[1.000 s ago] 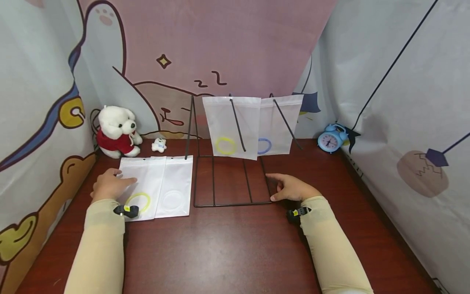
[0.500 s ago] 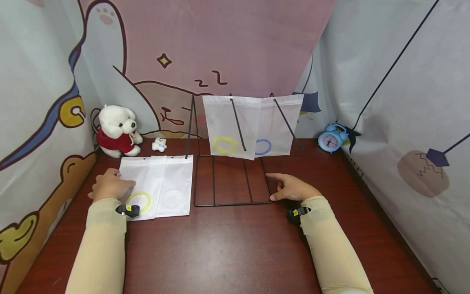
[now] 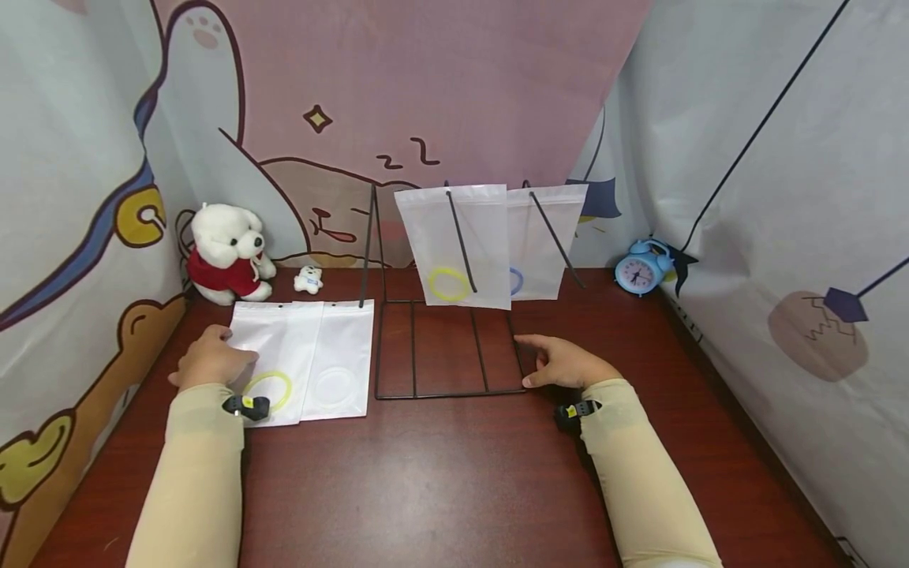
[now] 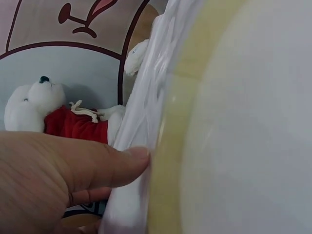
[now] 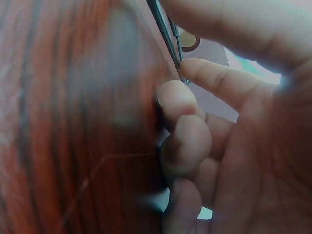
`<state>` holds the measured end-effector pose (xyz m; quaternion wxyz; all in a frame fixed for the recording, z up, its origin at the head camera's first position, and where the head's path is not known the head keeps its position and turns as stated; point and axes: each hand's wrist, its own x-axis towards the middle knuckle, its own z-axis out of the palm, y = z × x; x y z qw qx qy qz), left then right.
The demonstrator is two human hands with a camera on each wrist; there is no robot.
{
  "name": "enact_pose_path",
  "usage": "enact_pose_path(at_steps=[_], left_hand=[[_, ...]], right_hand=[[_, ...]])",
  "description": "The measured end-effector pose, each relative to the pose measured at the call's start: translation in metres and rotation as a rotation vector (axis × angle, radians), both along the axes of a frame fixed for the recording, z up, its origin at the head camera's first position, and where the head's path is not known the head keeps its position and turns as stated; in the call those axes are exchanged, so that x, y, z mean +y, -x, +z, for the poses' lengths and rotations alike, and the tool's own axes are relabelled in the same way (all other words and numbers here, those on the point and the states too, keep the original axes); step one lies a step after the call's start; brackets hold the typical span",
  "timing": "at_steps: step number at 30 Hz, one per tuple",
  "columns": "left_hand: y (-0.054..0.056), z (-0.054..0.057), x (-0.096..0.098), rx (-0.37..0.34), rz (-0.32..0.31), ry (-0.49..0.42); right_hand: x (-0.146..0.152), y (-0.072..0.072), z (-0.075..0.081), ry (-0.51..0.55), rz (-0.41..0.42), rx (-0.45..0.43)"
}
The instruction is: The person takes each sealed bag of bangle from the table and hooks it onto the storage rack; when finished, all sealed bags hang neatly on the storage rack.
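My left hand (image 3: 213, 359) lies at the left edge of a pile of white zip bags (image 3: 284, 331), its thumb (image 4: 131, 158) straight and touching the edge of the bags. A yellow ring (image 3: 289, 390) shows through the front left bag, and a white ring (image 3: 335, 386) through the one beside it. My right hand (image 3: 571, 364) rests at the right side of a black wire rack (image 3: 447, 394). Its index finger and thumb touch the base rod, apart from each other; the other fingers are bent. Two bags hang on the rack's hooks, one with a yellow ring (image 3: 430, 284), one with a blue ring (image 3: 517, 282).
A white plush dog (image 3: 226, 256) in red sits at the back left, with a small white figurine (image 3: 308, 279) to its right. A blue alarm clock (image 3: 639, 272) stands at the back right. Printed curtains surround the brown table (image 3: 426, 481).
The hanging bag with the yellow ring has swung slightly, left and then right. My left thumb has drawn back a little to the left. My right hand has stayed in place.
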<state>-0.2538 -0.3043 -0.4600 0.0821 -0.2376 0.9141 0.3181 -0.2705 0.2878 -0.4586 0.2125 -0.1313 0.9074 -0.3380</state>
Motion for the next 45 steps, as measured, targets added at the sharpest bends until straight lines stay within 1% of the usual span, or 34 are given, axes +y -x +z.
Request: enact_pose_path(at_steps=[5, 10, 11, 13, 16, 18, 21, 23, 26, 32, 37, 41, 45], left_hand=[[-0.002, 0.000, -0.005, 0.021, -0.012, -0.055], [-0.004, 0.000, -0.008, 0.064, 0.001, -0.125], [-0.004, 0.000, -0.009, 0.078, -0.009, -0.141], [-0.003, -0.001, -0.012, 0.112, -0.052, -0.153], [-0.003, -0.001, -0.016, 0.156, -0.139, -0.177], [-0.002, 0.000, -0.020, 0.181, -0.199, -0.174], [-0.004, 0.003, -0.022, 0.164, -0.241, -0.199], [-0.004, 0.005, -0.022, 0.151, -0.255, -0.208], [-0.004, 0.010, -0.019, 0.139, -0.257, -0.234], [-0.005, 0.020, -0.010, 0.188, -0.252, -0.259], [-0.005, 0.026, -0.003, 0.239, -0.281, -0.242], [-0.007, 0.032, 0.006, 0.299, -0.303, -0.230], [-0.010, 0.041, 0.016, 0.381, -0.342, -0.193]], right_hand=[[0.000, 0.000, -0.001, -0.011, -0.007, -0.010], [0.000, 0.000, -0.001, -0.006, -0.012, -0.007], [0.000, -0.001, -0.001, -0.006, -0.012, -0.006], [0.000, -0.001, 0.000, -0.007, -0.012, -0.006], [0.000, -0.001, 0.001, -0.014, -0.005, -0.002], [0.000, -0.001, 0.001, -0.016, -0.006, 0.000], [-0.001, -0.001, 0.001, -0.015, -0.008, 0.002], [-0.001, -0.001, 0.000, -0.018, -0.011, 0.003], [0.000, -0.001, 0.000, -0.019, -0.010, 0.005], [0.000, -0.002, 0.001, -0.014, -0.004, 0.011], [-0.001, -0.001, 0.000, -0.011, 0.004, 0.015], [-0.001, -0.002, 0.002, -0.009, 0.003, 0.013], [-0.001, -0.002, 0.002, -0.009, -0.001, 0.008]])
